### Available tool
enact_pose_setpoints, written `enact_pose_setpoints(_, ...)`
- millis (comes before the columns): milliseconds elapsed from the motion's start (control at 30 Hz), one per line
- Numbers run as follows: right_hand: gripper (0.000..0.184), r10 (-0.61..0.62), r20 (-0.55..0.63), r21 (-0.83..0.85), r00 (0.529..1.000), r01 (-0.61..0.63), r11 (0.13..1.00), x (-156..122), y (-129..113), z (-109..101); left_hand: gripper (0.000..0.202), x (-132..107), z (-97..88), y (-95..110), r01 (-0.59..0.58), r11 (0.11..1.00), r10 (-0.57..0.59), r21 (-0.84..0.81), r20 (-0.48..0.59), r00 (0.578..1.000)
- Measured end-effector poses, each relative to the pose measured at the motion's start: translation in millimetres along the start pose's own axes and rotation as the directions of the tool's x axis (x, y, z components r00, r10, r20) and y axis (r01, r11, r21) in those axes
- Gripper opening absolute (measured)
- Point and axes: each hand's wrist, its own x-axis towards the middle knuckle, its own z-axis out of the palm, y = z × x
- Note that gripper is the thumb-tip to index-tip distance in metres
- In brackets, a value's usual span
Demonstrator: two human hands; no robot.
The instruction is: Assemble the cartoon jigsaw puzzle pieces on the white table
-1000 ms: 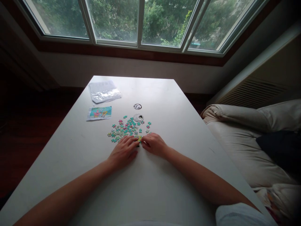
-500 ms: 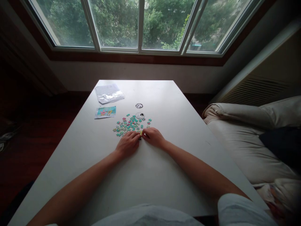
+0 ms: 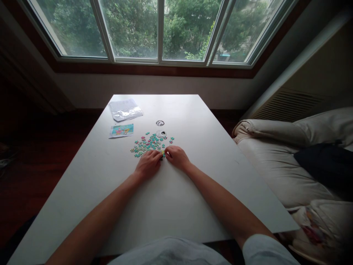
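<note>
Small flower-shaped puzzle pieces (image 3: 147,144), mostly teal and green with some pink, lie in a loose heap on the white table (image 3: 171,206). At the near edge of the heap, a small cluster of yellow puzzle pieces (image 3: 162,152) sits between my hands. My left hand (image 3: 149,163) rests on the table, its fingertips closed on the left side of this cluster. Just to the right, my right hand (image 3: 178,157) has thumb and forefinger curled together at the cluster; whether a piece is between them is too small to make out.
Beyond the heap lie a round ring-like disc (image 3: 161,134) and a smaller dark-and-white disc (image 3: 160,123). A colourful picture card (image 3: 121,130) and a clear plastic bag (image 3: 125,110) lie at the far left. A cream sofa (image 3: 264,162) stands right of the table.
The view has shifted slightly, so everything sits a little further left. My right fingertips have drawn slightly apart from the yellow pieces; my left hand stays by them.
</note>
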Motion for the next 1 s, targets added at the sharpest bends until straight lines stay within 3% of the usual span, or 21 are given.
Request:
enact_pose_setpoints(167,0.005,0.045,0.002,0.024,0.999,-0.045,0.999,-1.0,1.2,1.7,0.036,4.8,1.9,2.7,0.017,1.0,-0.017,-0.013,-0.006,1.0)
enact_pose_setpoints(533,0.004,0.02,0.0,0.18,1.0,-0.019,0.983,-5.5,10.2,-4.8,0.039,-1.2,-0.4,-2.4,-0.02,0.999,0.021,-0.051,0.027,0.999)
enact_pose_setpoints(1000,0.007,0.026,0.012,0.227,1.0,-0.028,0.974,-2.9,12.7,-6.7,0.037,0.9,0.4,-9.6,-0.014,0.994,0.021,-0.111,0.064,0.998)
